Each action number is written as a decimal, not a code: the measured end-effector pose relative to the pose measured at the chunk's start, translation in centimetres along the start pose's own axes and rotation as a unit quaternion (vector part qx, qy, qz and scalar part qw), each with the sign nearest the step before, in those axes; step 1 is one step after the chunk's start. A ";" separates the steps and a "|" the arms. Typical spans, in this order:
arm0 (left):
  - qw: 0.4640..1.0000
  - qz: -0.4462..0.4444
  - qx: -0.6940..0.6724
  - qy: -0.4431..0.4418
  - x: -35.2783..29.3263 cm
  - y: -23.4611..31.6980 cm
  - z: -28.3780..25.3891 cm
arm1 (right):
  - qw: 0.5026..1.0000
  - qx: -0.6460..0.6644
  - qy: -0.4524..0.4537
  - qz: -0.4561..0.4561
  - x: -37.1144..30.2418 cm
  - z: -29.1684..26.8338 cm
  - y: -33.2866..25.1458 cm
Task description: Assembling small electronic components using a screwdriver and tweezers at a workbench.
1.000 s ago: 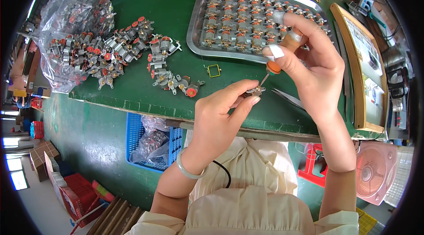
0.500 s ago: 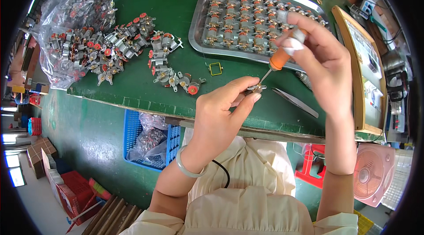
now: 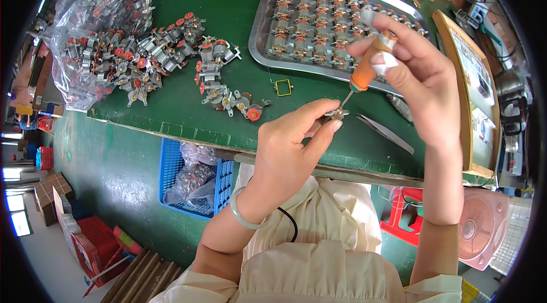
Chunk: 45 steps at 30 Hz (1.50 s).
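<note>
Between the thumb and fingers of my left hand [image 3: 293,140] is a small metal part [image 3: 337,114] with tabs, partly hidden by the fingertips. My right hand [image 3: 419,69] grips a screwdriver [image 3: 363,72] with an orange handle, its fingers wrapped round the upper end; white tape covers some fingertips. The blade slants down to the left and its tip meets the top of the part. Tweezers [image 3: 386,134] lie on the green table just right of my left fingertips. A small yellow square frame [image 3: 282,87] rests beyond my left hand.
A metal tray [image 3: 259,46] holds rows of similar parts at the back. On the left, a clear plastic bag [image 3: 65,69] spills a heap of loose parts [image 3: 137,66] toward the middle. A wood-framed board [image 3: 464,92] stands at the right. Below the table sits a blue crate [image 3: 170,175].
The view has shifted slightly. The screwdriver stays on the part in my left hand, and my right fingers have changed position a little round its handle.
</note>
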<state>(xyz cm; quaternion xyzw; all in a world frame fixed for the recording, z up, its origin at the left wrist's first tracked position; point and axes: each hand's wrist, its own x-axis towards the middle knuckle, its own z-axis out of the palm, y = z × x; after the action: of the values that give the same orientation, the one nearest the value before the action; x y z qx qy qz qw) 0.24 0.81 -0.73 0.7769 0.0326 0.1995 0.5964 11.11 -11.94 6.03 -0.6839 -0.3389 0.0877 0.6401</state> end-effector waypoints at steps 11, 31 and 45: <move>0.997 0.069 -0.003 0.034 0.1 -0.8 0.5 | 0.994 0.091 -0.066 0.006 0.0 -0.7 -0.7; 0.999 0.046 -0.006 0.020 0.0 -0.3 0.2 | 0.989 0.033 -0.146 0.017 0.6 -2.1 -0.8; 0.999 0.034 -0.015 -0.019 0.0 0.1 -0.1 | 0.986 0.138 0.094 0.018 -0.9 0.4 0.0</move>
<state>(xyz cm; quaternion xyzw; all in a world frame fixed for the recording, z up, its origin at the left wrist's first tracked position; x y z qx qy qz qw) 0.16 0.91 -0.59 0.7720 -0.0085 0.2052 0.6015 10.22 -12.18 5.63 -0.6005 -0.2491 0.0802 0.7556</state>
